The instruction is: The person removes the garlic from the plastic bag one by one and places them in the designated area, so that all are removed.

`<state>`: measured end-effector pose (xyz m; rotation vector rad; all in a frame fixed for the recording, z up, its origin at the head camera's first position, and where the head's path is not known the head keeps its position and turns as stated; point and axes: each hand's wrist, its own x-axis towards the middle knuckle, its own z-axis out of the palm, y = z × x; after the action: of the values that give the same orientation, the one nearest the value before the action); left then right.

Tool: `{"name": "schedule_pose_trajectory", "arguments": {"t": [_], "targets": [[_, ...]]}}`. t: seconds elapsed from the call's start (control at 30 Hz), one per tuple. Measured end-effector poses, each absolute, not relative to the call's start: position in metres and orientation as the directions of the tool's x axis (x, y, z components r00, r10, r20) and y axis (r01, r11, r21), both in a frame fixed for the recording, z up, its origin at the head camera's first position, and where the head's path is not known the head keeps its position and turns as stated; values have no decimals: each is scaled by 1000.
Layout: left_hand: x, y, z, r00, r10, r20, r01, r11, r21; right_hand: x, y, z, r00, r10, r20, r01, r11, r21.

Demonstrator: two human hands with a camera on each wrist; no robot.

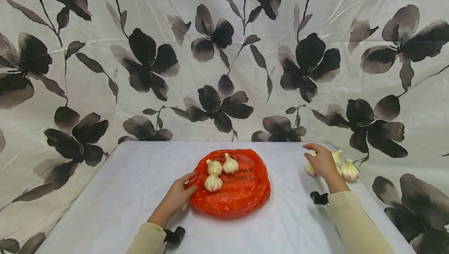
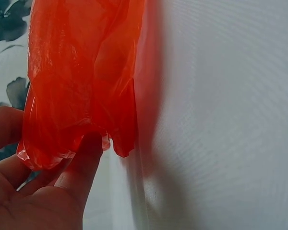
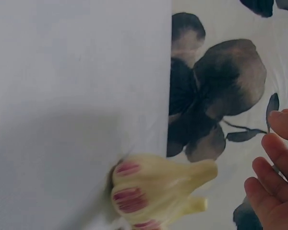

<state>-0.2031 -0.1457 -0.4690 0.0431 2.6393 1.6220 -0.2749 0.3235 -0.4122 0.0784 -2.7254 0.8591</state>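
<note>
A round, flat bundle of red plastic bag (image 1: pixel 242 191) lies mid-table in the head view, with three garlic bulbs (image 1: pixel 213 183) on its left part. At its left edge, my left hand (image 1: pixel 177 195) grips the bag. The left wrist view shows the thumb (image 2: pixel 81 167) pressed to the near side of the plastic (image 2: pixel 86 72), the fingers round the other side. Over on the right, my right hand (image 1: pixel 322 162) hovers by several more garlic bulbs (image 1: pixel 350 170), partly hiding some. Its fingers (image 3: pixel 273 177) are loosely bent and hold nothing; a pink-streaked bulb (image 3: pixel 153 187) shows beside them.
A white cloth covers the table (image 1: pixel 119 191). Behind it hangs a pale curtain (image 1: pixel 266 71) printed with dark flowers. The bulbs on the right stand close to the table's right edge. A black wrist camera (image 1: pixel 319 198) juts from each wrist.
</note>
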Motion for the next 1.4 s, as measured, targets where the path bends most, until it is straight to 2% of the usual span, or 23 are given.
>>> {"name": "schedule_pose_trajectory", "arguments": {"t": [0.57,0.97,1.4], "targets": [[-205,-147,-466,-997,53,-55,-23,468,883,-284,293,-394,-966,-74,250,-197,835,-513],[-207,-148,-466,-996,63,-69,-30,480,877,-298,271,-383,-938,-123,325,-274,837,-473],[-207,-150,-464,-996,70,-53,-10,507,862,-307,240,-367,-925,-190,330,-338,810,-479]]}}
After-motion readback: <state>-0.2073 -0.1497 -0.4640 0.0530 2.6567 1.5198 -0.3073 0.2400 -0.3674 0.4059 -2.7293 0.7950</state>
